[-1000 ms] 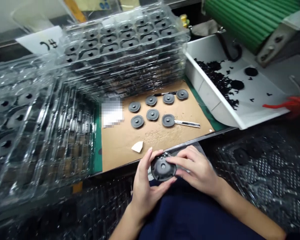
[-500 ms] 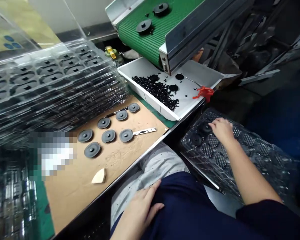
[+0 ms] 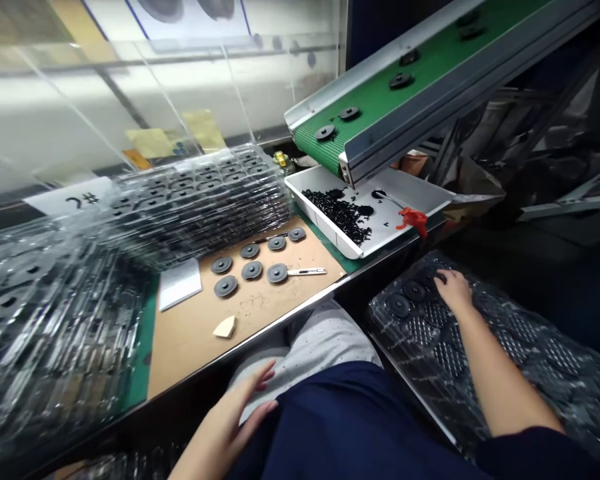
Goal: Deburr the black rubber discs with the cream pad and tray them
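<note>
My right hand (image 3: pixel 455 291) reaches down to a clear plastic blister tray (image 3: pixel 480 353) at the right. Its fingers are bent over a dark disc (image 3: pixel 439 277) in a compartment, partly hidden by the fingertips. Two dark round discs sit in neighbouring compartments, the nearer one (image 3: pixel 398 305) at the tray's left corner. Over my lap hovers my left hand (image 3: pixel 235 413), its fingers apart and holding nothing. On the brown board (image 3: pixel 265 313) stand several grey discs with raised hubs, among them a front one (image 3: pixel 226 286).
A slim knife-like tool (image 3: pixel 307 271) and a cream wedge (image 3: pixel 225 327) lie on the board. Stacked clear trays (image 3: pixel 200 213) rise behind it. A white bin (image 3: pixel 325 220) with small black parts and red-handled cutters (image 3: pixel 413 220) sits under a green conveyor (image 3: pixel 375 100) carrying discs.
The view has swung up and left. My right hand has moved one compartment farther along the tray, leaving two discs uncovered. My left hand has drawn back, away from the shirt.
</note>
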{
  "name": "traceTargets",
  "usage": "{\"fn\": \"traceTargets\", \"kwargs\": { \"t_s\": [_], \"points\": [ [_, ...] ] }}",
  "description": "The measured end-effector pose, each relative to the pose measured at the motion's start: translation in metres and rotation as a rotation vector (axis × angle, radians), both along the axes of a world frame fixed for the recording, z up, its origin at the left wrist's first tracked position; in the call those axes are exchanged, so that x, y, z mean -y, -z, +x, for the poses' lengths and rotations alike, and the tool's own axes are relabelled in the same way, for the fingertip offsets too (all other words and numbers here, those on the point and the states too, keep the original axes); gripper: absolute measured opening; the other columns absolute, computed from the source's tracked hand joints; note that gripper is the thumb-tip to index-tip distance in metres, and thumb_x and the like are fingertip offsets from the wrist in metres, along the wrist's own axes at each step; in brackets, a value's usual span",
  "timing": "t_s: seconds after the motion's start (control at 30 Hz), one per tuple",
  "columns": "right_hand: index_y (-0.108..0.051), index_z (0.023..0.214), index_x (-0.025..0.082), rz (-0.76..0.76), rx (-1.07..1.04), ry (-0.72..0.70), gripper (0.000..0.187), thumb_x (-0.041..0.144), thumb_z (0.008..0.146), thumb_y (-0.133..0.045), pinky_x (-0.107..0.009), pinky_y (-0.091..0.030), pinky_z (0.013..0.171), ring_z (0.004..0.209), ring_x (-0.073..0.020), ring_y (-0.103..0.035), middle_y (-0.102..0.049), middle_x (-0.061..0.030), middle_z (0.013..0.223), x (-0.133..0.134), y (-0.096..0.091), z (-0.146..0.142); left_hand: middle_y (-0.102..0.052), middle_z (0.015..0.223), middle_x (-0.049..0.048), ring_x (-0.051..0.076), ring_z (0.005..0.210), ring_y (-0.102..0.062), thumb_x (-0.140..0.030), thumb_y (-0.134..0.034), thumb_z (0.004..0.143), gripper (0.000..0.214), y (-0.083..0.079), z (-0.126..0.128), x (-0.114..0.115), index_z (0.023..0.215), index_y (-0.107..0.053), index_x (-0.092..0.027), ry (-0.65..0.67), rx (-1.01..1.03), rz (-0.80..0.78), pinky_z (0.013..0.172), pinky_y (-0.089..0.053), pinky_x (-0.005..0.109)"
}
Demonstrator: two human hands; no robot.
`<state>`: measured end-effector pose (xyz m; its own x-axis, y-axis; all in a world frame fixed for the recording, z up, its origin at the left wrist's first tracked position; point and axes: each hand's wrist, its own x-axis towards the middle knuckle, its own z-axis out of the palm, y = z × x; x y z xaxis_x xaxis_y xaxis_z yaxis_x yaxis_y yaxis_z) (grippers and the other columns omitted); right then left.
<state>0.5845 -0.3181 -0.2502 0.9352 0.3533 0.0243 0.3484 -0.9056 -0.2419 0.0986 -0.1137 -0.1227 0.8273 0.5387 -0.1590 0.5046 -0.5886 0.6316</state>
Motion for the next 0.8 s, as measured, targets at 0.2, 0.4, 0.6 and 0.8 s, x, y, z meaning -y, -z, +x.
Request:
{"fn": "traceTargets", "kwargs": {
  "t_s": [0.2,0.4,0.6,0.8],
  "points": [
    [-0.057,0.11,0.016,0.139,-0.113,-0.221,0.026,0.031,0.09,-0.052,-0.04,-0.049,0.087,0.1,-0.0184,-0.058,-0.058,-0.0076,0.115,0.003,-0.022,-0.014,-0.066,0.117,0.0058,0.02,0.104,-0.064,-0.032,-0.051,0.086,0.044,-0.007,-0.016,0.014,0.129,-0.049,-0.028,-0.011,0.014,-0.01,0.091,-0.05,0.033],
    [-0.066,0.103,0.021,0.323,-0.233,-0.666,0.023,0.031,0.085,-0.057,-0.038,-0.052,0.084,0.09,-0.0202,-0.065,-0.069,-0.005,0.1,-0.043,-0.097,-0.054,-0.069,0.113,0.0023,0.018,0.099,-0.066,-0.031,-0.054,0.085,0.043,0.0,-0.036,0.014,0.127,-0.049,-0.034,-0.026,0.148,0.057,0.086,-0.052,0.03],
    [-0.066,0.106,0.02,0.52,-0.126,-0.939,0.035,0.041,0.09,-0.044,-0.03,-0.053,0.08,0.091,-0.0194,-0.066,-0.07,-0.0049,0.097,-0.131,-0.181,-0.117,-0.07,0.11,-0.0001,0.015,0.093,-0.068,-0.027,-0.054,0.085,0.045,0.036,-0.054,0.0,0.128,-0.046,-0.037,-0.054,0.239,0.04,0.082,-0.053,0.023],
    [-0.064,0.104,0.02,0.569,0.269,-0.875,0.028,0.027,0.088,-0.042,-0.036,-0.041,0.093,0.105,-0.0218,-0.055,-0.064,-0.0071,0.109,-0.245,-0.228,-0.131,-0.071,0.105,-0.0014,0.014,0.091,-0.068,-0.027,-0.052,0.086,0.042,0.057,-0.045,-0.013,0.127,-0.048,-0.037,-0.026,0.36,0.05,0.083,-0.052,0.02]
  ]
}}
